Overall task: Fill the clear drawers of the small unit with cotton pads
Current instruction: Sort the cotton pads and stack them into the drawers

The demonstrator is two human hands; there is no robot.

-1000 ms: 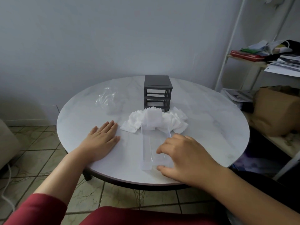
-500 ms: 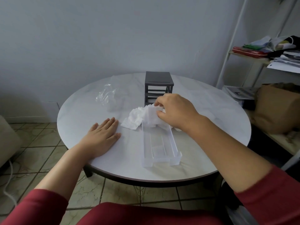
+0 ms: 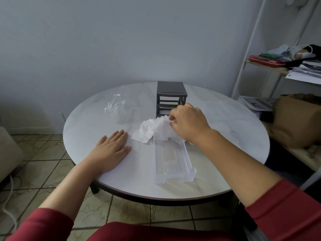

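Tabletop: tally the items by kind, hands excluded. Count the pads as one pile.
grey drawer unit: 1
clear drawer, out on the table: 1
pile of cotton pads: 1
crumpled clear plastic bag: 1
Total: 4

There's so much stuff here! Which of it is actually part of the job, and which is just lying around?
Part of the job: cotton pads, gripped by the right hand; clear drawer; grey drawer unit.
Lying about: crumpled plastic bag; brown bag; shelf papers.
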